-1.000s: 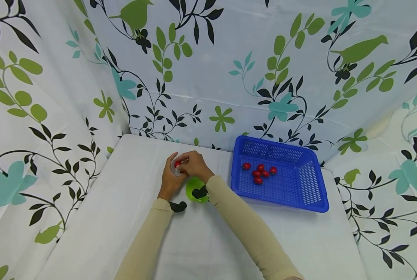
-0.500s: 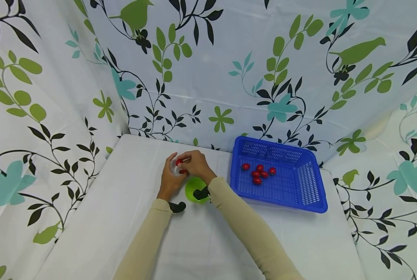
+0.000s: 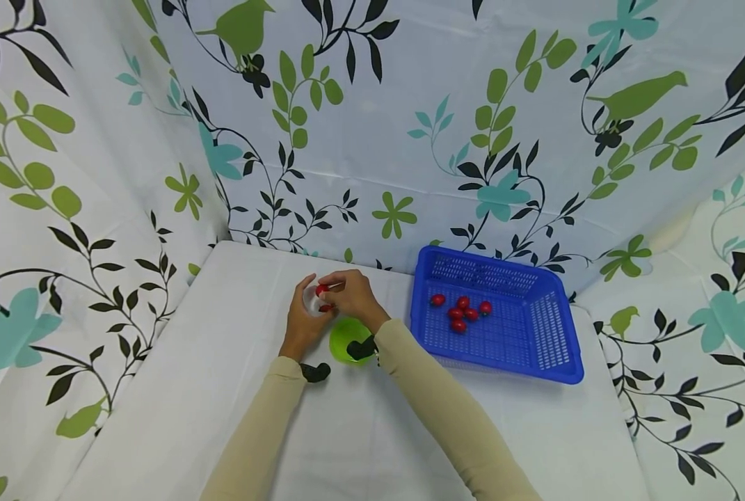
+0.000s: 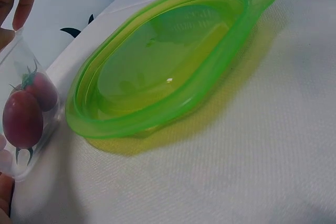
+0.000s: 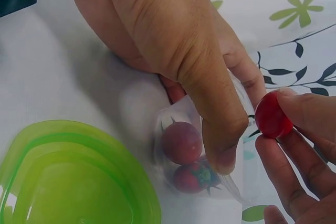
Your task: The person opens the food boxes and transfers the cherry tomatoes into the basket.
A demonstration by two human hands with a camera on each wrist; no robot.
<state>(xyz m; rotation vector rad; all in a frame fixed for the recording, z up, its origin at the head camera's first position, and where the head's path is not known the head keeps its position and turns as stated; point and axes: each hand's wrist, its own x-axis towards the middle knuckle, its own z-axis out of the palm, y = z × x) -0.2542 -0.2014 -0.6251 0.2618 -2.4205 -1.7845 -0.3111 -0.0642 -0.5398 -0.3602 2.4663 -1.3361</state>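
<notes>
My left hand (image 3: 302, 321) grips a small clear plastic container (image 4: 52, 121), its thumb over the rim in the right wrist view. Inside, cherry tomatoes (image 5: 181, 142) with green stems show through the wall. Between the thumb and fingers of my right hand (image 3: 355, 298) is another red cherry tomato (image 5: 273, 115), held at the container's mouth. Close by the hands, a translucent green lid (image 4: 157, 61) lies on the white table, partly covered by the right wrist in the head view.
To the right stands a blue perforated basket (image 3: 535, 334) with several cherry tomatoes (image 3: 456, 313) loose on its floor. A patterned curtain (image 3: 372, 139) with leaves and birds rises behind the table (image 3: 222, 334) and on both sides.
The right hand has lifted slightly at the container, and the pinched tomato now shows more clearly near the rim. The left hand, basket and lid stay nearly where they were.
</notes>
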